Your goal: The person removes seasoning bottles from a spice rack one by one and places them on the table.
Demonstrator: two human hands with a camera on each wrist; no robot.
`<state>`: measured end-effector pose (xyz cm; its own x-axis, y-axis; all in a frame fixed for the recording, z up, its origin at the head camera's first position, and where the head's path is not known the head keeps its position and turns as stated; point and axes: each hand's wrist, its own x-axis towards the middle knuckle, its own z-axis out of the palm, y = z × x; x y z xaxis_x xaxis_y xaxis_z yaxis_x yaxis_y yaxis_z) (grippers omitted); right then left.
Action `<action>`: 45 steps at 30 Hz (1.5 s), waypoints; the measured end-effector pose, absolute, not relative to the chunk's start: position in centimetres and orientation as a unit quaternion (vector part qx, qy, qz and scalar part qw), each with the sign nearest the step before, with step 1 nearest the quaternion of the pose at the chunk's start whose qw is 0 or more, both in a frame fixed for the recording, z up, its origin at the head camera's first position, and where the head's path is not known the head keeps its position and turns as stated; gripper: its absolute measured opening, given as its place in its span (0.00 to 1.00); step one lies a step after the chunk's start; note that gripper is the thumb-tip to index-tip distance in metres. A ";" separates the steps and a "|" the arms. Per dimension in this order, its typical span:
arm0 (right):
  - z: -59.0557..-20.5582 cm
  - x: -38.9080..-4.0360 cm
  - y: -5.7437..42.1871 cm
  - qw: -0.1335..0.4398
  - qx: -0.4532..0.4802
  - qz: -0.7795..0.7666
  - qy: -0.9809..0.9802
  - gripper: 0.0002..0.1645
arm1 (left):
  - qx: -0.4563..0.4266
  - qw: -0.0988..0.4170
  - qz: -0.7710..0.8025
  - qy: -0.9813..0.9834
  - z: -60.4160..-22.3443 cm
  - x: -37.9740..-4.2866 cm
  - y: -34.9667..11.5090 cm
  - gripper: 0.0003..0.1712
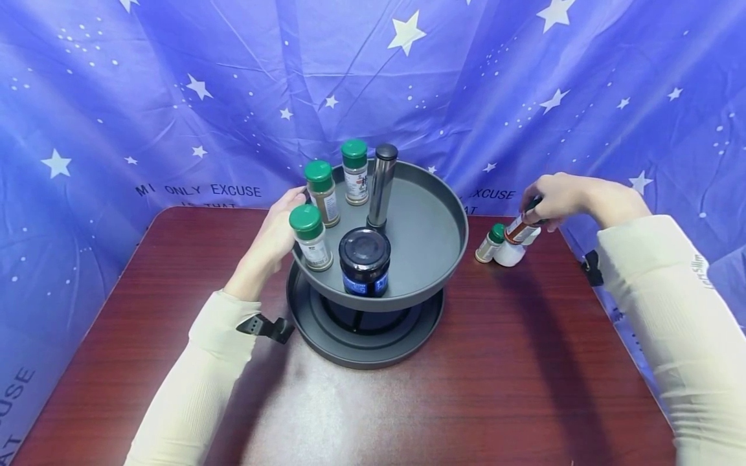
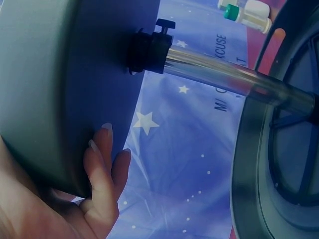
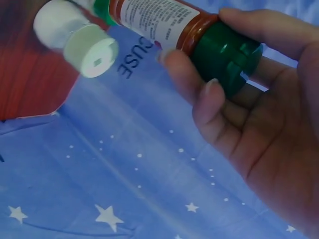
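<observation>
A two-tier round grey rack stands mid-table. My left hand (image 1: 278, 228) grips the left rim of its upper tray (image 1: 425, 223), fingers (image 2: 102, 172) curled against the underside. On that tray stand three green-capped spice jars, front (image 1: 315, 249), middle (image 1: 324, 197) and back (image 1: 355, 178), beside a dark black-lidded jar (image 1: 364, 262). At the right, my right hand (image 1: 562, 199) holds a red-brown spice jar (image 3: 157, 22) by its green cap, tilted. Below it are another green-capped jar (image 1: 488, 244) and a white bottle (image 1: 509, 254), both on the table.
The metal post (image 1: 382, 188) rises through the upper tray. Beneath sits the wider-set lower tray (image 1: 364, 359). A blue star-printed curtain (image 1: 233, 129) hangs right behind the brown table (image 1: 466, 401). A short black knob (image 2: 165, 24) sticks out from the post under the upper tray.
</observation>
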<state>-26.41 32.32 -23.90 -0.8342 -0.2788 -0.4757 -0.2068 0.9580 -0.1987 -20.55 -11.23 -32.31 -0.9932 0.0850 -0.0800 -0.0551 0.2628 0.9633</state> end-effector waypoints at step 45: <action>-29.2 -27.1 33.5 0.232 -0.120 -0.083 0.962 0.16 | 0.010 0.049 0.593 0.803 -32.6 -21.0 -11.3 0.30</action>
